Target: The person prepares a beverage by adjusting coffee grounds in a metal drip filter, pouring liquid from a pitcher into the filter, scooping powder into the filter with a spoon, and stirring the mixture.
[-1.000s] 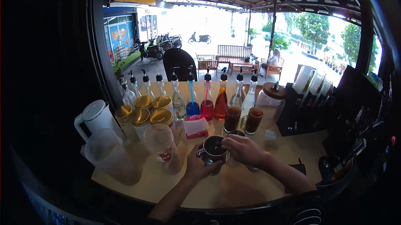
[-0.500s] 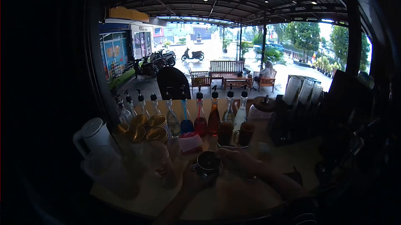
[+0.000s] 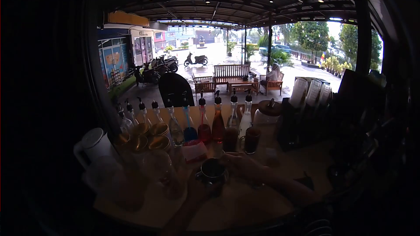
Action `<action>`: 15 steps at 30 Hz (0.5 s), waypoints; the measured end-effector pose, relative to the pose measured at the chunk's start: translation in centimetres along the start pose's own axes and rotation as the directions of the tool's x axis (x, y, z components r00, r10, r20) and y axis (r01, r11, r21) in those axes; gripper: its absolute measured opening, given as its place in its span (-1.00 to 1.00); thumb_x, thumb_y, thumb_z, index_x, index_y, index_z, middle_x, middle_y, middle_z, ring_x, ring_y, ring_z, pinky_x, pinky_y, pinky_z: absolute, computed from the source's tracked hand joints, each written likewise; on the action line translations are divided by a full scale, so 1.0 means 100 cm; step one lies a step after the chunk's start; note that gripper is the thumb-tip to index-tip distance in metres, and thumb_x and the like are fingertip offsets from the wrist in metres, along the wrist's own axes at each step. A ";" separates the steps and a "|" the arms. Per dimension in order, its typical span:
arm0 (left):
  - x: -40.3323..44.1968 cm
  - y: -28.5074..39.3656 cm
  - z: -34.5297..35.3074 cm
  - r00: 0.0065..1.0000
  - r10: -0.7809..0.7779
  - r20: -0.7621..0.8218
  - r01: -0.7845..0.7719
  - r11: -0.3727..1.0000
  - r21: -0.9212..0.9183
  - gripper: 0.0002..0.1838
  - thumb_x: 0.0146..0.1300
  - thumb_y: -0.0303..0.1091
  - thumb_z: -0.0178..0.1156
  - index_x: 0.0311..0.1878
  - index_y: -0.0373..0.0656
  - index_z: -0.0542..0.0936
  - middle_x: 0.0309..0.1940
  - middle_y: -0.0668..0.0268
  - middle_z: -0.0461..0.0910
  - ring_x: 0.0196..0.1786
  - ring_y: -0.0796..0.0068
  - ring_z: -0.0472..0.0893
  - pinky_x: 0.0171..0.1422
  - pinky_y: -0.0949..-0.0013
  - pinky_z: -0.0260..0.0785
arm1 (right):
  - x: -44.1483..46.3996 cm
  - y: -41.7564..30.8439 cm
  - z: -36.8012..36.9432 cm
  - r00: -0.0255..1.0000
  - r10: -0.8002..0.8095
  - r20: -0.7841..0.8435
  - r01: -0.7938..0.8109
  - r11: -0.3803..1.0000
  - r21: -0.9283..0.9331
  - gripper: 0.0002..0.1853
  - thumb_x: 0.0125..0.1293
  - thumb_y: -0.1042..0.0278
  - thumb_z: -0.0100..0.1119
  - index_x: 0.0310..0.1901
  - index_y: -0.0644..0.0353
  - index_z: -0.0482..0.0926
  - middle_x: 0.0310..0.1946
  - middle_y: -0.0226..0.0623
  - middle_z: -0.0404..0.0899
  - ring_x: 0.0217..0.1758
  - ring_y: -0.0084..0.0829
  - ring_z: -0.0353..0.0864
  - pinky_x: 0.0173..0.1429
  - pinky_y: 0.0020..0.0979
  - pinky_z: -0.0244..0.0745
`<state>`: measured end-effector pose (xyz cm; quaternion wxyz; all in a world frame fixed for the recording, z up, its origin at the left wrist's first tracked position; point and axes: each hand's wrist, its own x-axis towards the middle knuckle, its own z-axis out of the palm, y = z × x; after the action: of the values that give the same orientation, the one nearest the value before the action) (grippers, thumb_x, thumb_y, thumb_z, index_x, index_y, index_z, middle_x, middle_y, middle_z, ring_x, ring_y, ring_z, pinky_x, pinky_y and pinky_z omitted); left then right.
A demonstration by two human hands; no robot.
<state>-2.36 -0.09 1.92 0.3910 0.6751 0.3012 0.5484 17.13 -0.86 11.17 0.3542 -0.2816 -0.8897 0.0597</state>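
Note:
A dark round cup (image 3: 213, 168) with a pale rim is low in the middle of the head view. My left hand (image 3: 199, 187) is wrapped round its left and lower side. At the upper right of the rim is my right hand (image 3: 239, 162), its fingers drawn together; whatever they hold is lost in the dark. Just beyond the cup lies a pink-and-white packet (image 3: 194, 152). Two glass mugs of dark drink, a left mug (image 3: 230, 139) and a right mug (image 3: 252, 140), stand past my right hand.
Several pump bottles, among them an amber bottle (image 3: 218, 126), line the counter's far edge. On the left are gold-coloured cups (image 3: 158, 143) and a white pitcher (image 3: 94, 144). Stacked plastic cups (image 3: 313, 92) stand at right. Outside, a person (image 3: 274, 75) sits on a wooden chair.
The whole view has shifted slightly, so the scene sits a little further left. Both hands stay at the cup, with little visible change in their hold. The picture is darker over the counter.

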 end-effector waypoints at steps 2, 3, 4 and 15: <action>-0.001 -0.001 0.001 0.999 -0.033 -0.022 0.033 0.999 0.005 -0.23 -0.18 -0.30 0.56 0.14 -0.25 0.40 0.01 0.20 0.59 0.05 0.37 0.61 0.14 0.33 0.49 | 0.001 -0.004 -0.003 0.970 0.206 0.127 -0.202 0.978 -0.043 -0.82 0.38 0.45 -0.01 -0.06 0.31 0.44 -0.15 -0.18 0.51 -0.22 -0.25 0.63 -0.18 -0.33 0.56; -0.001 0.000 0.001 0.999 -0.034 -0.021 0.034 0.999 0.004 -0.23 -0.18 -0.30 0.56 0.14 -0.25 0.40 0.01 0.20 0.59 0.05 0.37 0.61 0.14 0.33 0.49 | 0.002 -0.004 -0.002 0.970 0.208 0.128 -0.204 0.978 -0.043 -0.82 0.38 0.45 -0.01 -0.06 0.31 0.44 -0.15 -0.18 0.51 -0.22 -0.25 0.63 -0.18 -0.33 0.56; 0.000 0.000 -0.001 1.000 -0.023 0.017 0.023 1.000 0.004 -0.23 -0.18 -0.30 0.56 0.14 -0.25 0.40 0.01 0.19 0.58 0.06 0.37 0.61 0.14 0.33 0.49 | 0.002 -0.005 -0.001 0.983 0.154 0.095 -0.154 0.988 -0.010 -0.83 0.38 0.44 -0.01 -0.06 0.29 0.44 -0.16 -0.18 0.52 -0.22 -0.24 0.63 -0.18 -0.33 0.56; 0.005 -0.022 -0.006 0.991 -0.089 0.098 0.104 0.980 -0.169 -0.17 -0.22 -0.38 0.58 0.18 -0.21 0.36 0.07 0.22 0.51 0.11 0.35 0.56 0.15 0.30 0.49 | 0.006 -0.011 -0.009 0.984 0.155 0.084 -0.154 0.988 -0.011 -0.78 0.28 0.52 0.07 -0.04 0.29 0.48 -0.17 -0.21 0.54 -0.10 -0.17 0.64 -0.03 -0.28 0.58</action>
<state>-2.84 1.55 0.32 0.4876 0.6471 0.2667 0.5219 16.91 -1.55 12.56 0.3101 -0.3478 -0.8795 0.0970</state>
